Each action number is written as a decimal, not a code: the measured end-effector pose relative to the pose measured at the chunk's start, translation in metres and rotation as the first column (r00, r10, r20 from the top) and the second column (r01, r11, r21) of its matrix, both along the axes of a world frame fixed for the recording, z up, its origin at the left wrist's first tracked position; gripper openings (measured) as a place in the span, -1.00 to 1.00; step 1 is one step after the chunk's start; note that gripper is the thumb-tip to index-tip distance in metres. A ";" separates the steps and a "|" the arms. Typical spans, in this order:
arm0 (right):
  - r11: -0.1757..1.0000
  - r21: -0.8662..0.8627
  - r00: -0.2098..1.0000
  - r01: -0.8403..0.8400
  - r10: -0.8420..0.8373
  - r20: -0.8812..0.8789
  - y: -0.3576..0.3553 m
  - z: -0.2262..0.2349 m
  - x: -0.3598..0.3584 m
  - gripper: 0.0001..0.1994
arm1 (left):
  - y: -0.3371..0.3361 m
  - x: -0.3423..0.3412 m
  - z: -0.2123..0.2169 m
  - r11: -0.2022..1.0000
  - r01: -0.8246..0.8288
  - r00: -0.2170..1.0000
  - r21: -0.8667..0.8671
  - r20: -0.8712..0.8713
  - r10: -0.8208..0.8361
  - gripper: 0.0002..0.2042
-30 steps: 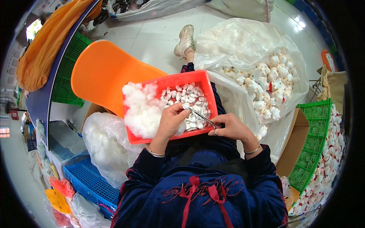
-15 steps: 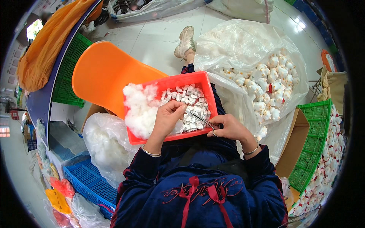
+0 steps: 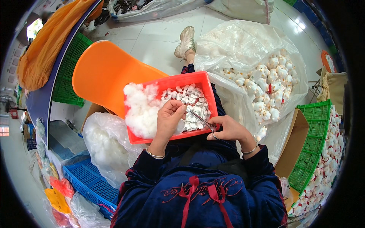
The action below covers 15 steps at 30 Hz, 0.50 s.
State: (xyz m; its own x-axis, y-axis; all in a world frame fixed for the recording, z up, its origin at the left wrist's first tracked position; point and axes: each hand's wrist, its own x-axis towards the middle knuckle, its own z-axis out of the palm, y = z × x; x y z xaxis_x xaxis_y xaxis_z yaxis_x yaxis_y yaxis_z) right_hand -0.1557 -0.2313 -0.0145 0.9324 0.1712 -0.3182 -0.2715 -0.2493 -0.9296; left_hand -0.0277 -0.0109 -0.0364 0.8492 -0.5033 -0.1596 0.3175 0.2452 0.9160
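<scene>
A red tray [image 3: 171,140] sits on my lap, with fluffy white stuffing [image 3: 140,114] in its left part and many small white fabric pieces [image 3: 195,110] in its right part. My left hand [image 3: 170,118] is over the middle of the tray, thumb and fingertips pinched together; what they hold is too small to make out. My right hand [image 3: 230,129] grips the ring handles of slim metal forceps [image 3: 201,119] at the tray's right edge. The forceps' tips point up and left, close to my left fingertips.
An orange chair [image 3: 110,72] stands against the tray's far left. To the right lies a clear plastic bag [image 3: 235,41] with many small white plush pieces [image 3: 266,83]. A bag of stuffing [image 3: 106,140], a blue crate [image 3: 91,178], a cardboard box [image 3: 294,136] and a green crate [image 3: 313,140] surround me.
My right hand has shifted its grip, and the forceps' handle end has swung slightly lower. My left hand has moved only a little, still pinched.
</scene>
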 end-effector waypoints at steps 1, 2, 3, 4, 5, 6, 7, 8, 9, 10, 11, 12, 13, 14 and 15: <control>1.000 -0.013 1.000 -0.004 0.004 -0.001 0.001 0.001 0.001 -0.61 | 0.001 -0.001 0.001 1.000 -0.001 1.000 0.025 0.028 0.001 -0.96; 1.000 -0.026 1.000 -0.008 0.008 -0.003 0.001 0.002 0.001 -0.61 | 0.001 -0.001 0.002 0.999 -0.003 0.998 0.050 0.055 0.001 -0.97; 0.999 -0.039 1.000 -0.012 0.012 -0.005 0.001 0.003 0.002 -0.61 | 0.002 -0.002 0.004 0.997 -0.006 0.997 0.075 0.082 0.000 -0.97; 0.999 -0.037 1.000 -0.002 0.002 0.003 0.002 0.004 0.002 -0.61 | 0.002 -0.002 0.007 0.993 -0.011 0.993 0.116 0.119 -0.003 -0.97; 0.999 -0.033 1.000 0.009 -0.008 0.013 0.002 0.004 0.002 -0.60 | 0.002 -0.003 0.012 0.987 -0.018 0.988 0.158 0.156 -0.007 -0.97; 0.999 -0.029 1.000 0.019 -0.018 0.023 0.003 0.003 0.002 -0.60 | 0.003 -0.003 0.014 0.980 -0.026 0.981 0.199 0.192 -0.013 -0.97; 0.999 -0.016 0.999 0.031 -0.031 0.021 0.005 0.003 0.002 -0.59 | 0.003 -0.004 0.013 0.971 -0.067 0.953 0.229 0.303 -0.005 -0.96; 0.999 -0.004 0.999 0.044 -0.044 0.020 0.006 0.002 0.002 -0.59 | 0.002 -0.006 0.011 0.961 -0.111 0.912 0.252 0.409 -0.002 -0.96; 0.998 0.007 0.998 0.057 -0.057 0.019 0.008 0.002 0.002 -0.58 | 0.001 -0.007 0.010 0.950 -0.157 0.860 0.269 0.510 -0.003 -0.95; 0.998 0.009 0.998 0.066 -0.066 0.024 0.010 0.002 0.003 -0.57 | 0.000 -0.008 0.010 0.944 -0.199 0.816 0.264 0.578 0.010 -0.95; 0.997 0.012 0.997 0.073 -0.074 0.028 0.011 0.001 0.003 -0.56 | -0.001 -0.008 0.010 0.936 -0.241 0.767 0.257 0.641 0.022 -0.95; 0.997 0.014 0.996 0.081 -0.082 0.032 0.012 0.001 0.003 -0.55 | -0.001 -0.009 0.010 0.927 -0.282 0.713 0.247 0.701 0.031 -0.95; 0.996 -0.001 0.995 0.093 -0.093 0.034 0.013 0.001 0.003 -0.56 | -0.003 -0.011 0.009 0.921 -0.296 0.707 0.252 0.706 0.034 -0.95; 0.995 -0.016 0.994 0.103 -0.102 0.037 0.013 0.002 0.003 -0.57 | -0.004 -0.013 0.008 0.915 -0.312 0.700 0.256 0.713 0.039 -0.95; 0.993 -0.031 0.993 0.113 -0.112 0.040 0.013 0.002 0.004 -0.58 | -0.005 -0.013 0.007 0.908 -0.328 0.693 0.260 0.719 0.044 -0.95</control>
